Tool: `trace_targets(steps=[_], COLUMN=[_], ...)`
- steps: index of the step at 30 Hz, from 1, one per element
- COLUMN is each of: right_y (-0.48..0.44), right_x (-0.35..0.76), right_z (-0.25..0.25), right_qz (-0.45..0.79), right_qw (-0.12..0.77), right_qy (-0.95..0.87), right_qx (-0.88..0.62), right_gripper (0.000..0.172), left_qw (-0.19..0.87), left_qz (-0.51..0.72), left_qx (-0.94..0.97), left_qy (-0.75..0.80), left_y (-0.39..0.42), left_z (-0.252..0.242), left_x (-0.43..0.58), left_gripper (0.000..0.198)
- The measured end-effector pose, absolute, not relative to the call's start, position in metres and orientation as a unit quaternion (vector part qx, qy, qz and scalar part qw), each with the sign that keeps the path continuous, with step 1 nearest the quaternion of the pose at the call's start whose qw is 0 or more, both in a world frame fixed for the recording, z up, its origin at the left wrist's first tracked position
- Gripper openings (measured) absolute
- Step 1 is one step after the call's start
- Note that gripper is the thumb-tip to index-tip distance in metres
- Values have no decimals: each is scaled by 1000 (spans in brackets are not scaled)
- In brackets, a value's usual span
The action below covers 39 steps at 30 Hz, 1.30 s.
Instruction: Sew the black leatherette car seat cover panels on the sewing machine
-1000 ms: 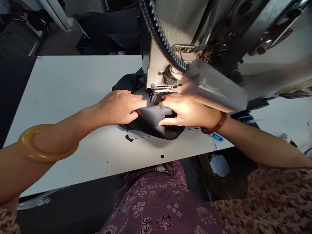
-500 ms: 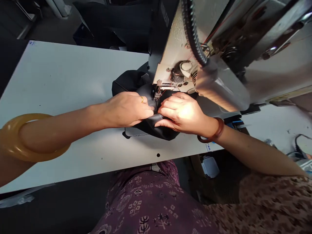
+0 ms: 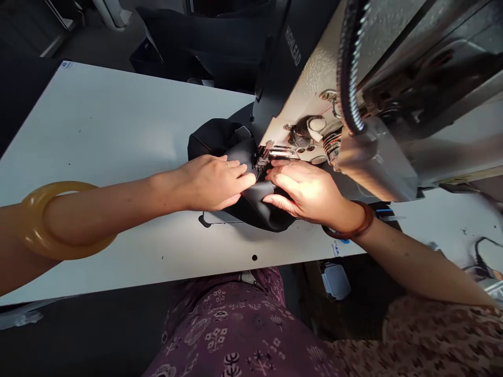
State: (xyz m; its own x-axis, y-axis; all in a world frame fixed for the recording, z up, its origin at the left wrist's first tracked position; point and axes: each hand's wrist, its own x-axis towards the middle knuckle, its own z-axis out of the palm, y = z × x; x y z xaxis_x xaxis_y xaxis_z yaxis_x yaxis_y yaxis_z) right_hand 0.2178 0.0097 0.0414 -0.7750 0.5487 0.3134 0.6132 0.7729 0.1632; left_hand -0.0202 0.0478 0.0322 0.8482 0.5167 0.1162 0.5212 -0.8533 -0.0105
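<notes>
A black piece of leather-like material point(image 3: 257, 209) lies bunched under the presser foot point(image 3: 261, 159) of a large sewing machine point(image 3: 314, 104). My left hand point(image 3: 214, 180) presses on the material just left of the needle, fingers curled over a fold. My right hand point(image 3: 310, 191) grips the material from the right, thumb under and fingers on top, lit by the machine's lamp. A yellow bangle point(image 3: 58, 220) sits on my left forearm and a brown bangle point(image 3: 353, 225) on my right wrist.
The white table point(image 3: 102, 131) stretches out to the left. The machine's head and a black ribbed hose point(image 3: 348, 68) overhang the upper right. Dark fabric lies piled behind the table. A cable point(image 3: 481, 251) lies at far right. My patterned lap is below the table's edge.
The view has shifted closer and to the right. Both hands stay on the black material and have nudged it a little further under the presser foot.
</notes>
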Motion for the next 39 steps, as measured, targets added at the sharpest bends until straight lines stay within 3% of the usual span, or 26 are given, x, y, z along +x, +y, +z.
trace_targets(steps=[2, 4, 9, 13, 19, 24, 28, 29, 32, 35, 39], right_y=[-1, -14, -22, -14, -41, -64, -98, -105, -109, -89, -57], right_x=[229, 241, 250, 236, 242, 243, 224, 217, 189, 153, 112], right_z=[38, 31, 4, -4, 4, 13, -24, -42, -95, -120, -107], right_qz=[-124, -123, -154, -191, -89, 18, 289, 366, 582, 674, 749], right_qw=[163, 171, -12, -10, 12, 164, 211, 220, 366, 530, 554], right_qy=[-936, -940, -934, -939, -951, -937, -869, -816, -454, -144, -29], right_qx=[-288, -270, -323, -285, -295, -307, -341, -391, -567, -493, -361], right_gripper=[31, 38, 52, 16, 20, 22, 21, 20, 22, 23, 14], left_qw=[36, 41, -8, -16, 7, 21, 36, 39, 38, 21, 14], left_qz=[-37, -43, -83, -65, -21, -16, -40, -52, -67, -60, -27], left_qx=[-971, -979, -976, -966, -968, -972, -971, -970, -971, -977, -973], left_qy=[-235, -195, -202, -248, -249, -235, -232, -233, -224, -205, -229], left_y=[45, 45, 50, 46, 42, 43, 40, 40, 43, 51, 59], left_z=[32, 29, 22, 25, 27, 26, 25, 25, 25, 29, 42], left_x=[-21, -21, -18, -15, -15, -17, -21, -22, -22, -19, -12], left_gripper=[26, 30, 44, 46, 50, 51, 49, 48, 46, 39, 37])
